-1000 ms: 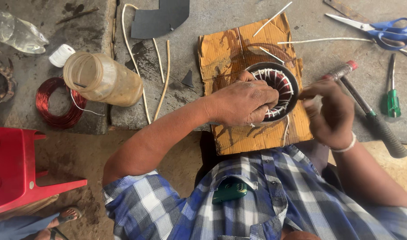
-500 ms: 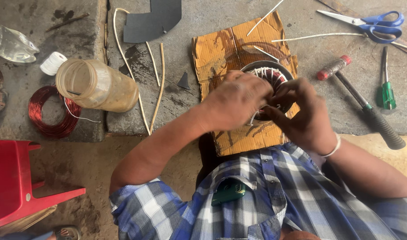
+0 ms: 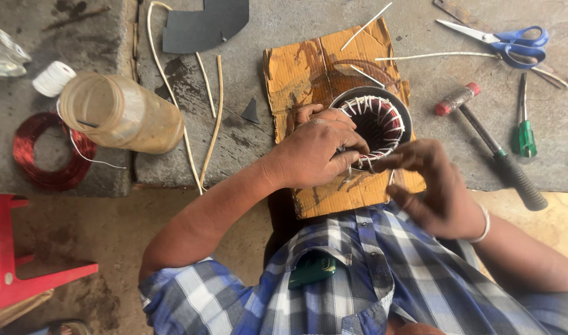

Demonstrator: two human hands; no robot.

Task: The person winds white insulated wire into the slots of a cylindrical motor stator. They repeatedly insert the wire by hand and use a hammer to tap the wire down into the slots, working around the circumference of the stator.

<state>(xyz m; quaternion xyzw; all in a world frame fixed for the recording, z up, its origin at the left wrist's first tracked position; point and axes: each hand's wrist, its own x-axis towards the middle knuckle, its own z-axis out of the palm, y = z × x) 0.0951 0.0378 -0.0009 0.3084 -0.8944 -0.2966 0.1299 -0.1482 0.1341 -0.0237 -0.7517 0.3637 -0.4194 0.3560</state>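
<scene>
A round motor stator (image 3: 378, 121), dark-rimmed with white insulating strips lining its bore, sits on a torn cardboard sheet (image 3: 315, 68) on the worktop (image 3: 296, 25). The left hand (image 3: 315, 149) grips the stator's near-left rim, fingers (image 3: 349, 158) curled. The right hand (image 3: 433, 186), just below the stator, pinches at its near edge; what it holds is unclear.

Blue-and-white checked short-sleeved shirt (image 3: 383, 279), pale bangle (image 3: 482, 226) on the right wrist.

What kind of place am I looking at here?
Most likely a small motor-rewinding repair workshop, set up on a rough concrete slab. A wound motor stator sits on cardboard, with a red copper wire coil, hammer and scissors nearby.
</scene>
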